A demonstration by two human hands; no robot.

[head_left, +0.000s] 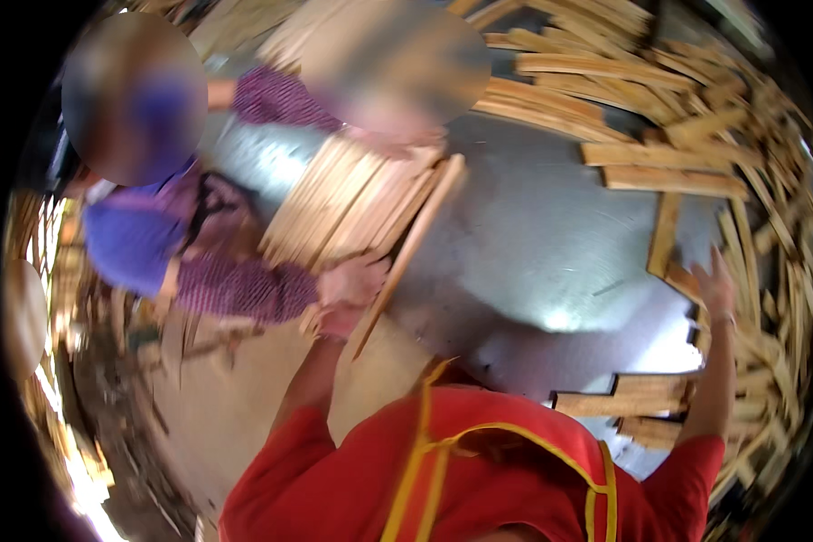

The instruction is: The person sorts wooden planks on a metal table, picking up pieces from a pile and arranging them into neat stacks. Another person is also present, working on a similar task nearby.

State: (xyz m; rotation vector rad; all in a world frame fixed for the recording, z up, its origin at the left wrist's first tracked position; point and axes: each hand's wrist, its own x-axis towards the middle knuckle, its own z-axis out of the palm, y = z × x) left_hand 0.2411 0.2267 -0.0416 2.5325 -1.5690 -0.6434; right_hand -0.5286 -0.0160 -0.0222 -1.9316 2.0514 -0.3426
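My left hand point(341, 319) is at the near end of a row of pale wooden strips point(334, 203) laid side by side. It overlaps a co-worker's hand point(357, 278), and its fingers cannot be made out apart from that hand. One longer wooden strip point(415, 248) lies slanted along the right side of the row, close to both hands. Far to the right, my right hand point(717, 287) reaches over loose wooden strips point(741, 244) with its fingers stretched out. Nothing shows in its grasp.
A grey metal tabletop point(524, 244) spreads between my arms. Loose wooden pieces point(668, 154) are heaped along its right and far sides. Short boards point(641, 396) lie near my right forearm. A co-worker in a purple checked sleeve point(244, 287) leans in from the left; another sleeve point(285, 98) reaches in beyond.
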